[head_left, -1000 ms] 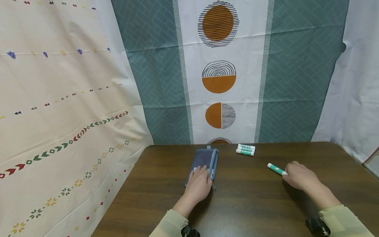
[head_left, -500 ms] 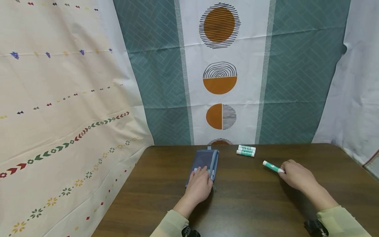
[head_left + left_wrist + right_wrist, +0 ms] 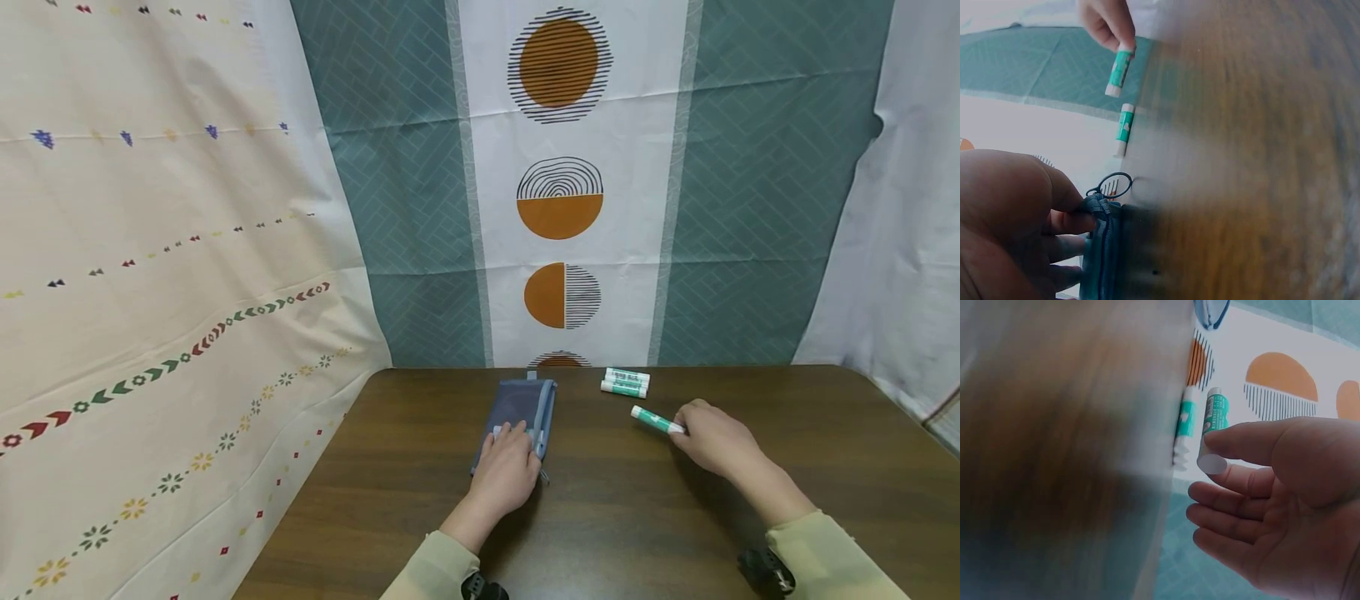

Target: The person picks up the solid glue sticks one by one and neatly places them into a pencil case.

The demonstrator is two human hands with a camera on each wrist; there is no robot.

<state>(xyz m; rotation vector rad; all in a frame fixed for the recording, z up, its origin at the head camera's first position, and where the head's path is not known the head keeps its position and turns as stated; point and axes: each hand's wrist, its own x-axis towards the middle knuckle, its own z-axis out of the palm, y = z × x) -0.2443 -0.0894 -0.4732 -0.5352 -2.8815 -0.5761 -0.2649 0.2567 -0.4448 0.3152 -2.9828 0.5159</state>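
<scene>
A blue zippered pencil case [image 3: 517, 402] lies on the table left of centre, with a dark pull ring [image 3: 1115, 185] at its near end. My left hand [image 3: 504, 472] rests on its near half, fingers stretched over the top. Out to the right, my right hand [image 3: 717, 440] pinches one end of a white glue stick [image 3: 654, 419] with a green label, its other end pointing left. In the right wrist view the thumb and index finger hold that glue stick [image 3: 1215, 415] by its white end. Two similar glue sticks [image 3: 625, 382] lie side by side near the far edge.
The brown wooden table [image 3: 600, 517] ends at a far edge just behind the pencil case and the lying glue sticks. Behind it hangs a green and white cloth [image 3: 772, 208] with orange circles; a cream patterned cloth [image 3: 172, 250] hangs along the left side.
My right hand has moved left with the glue stick, toward the pencil case. My left hand and the pencil case have stayed in place.
</scene>
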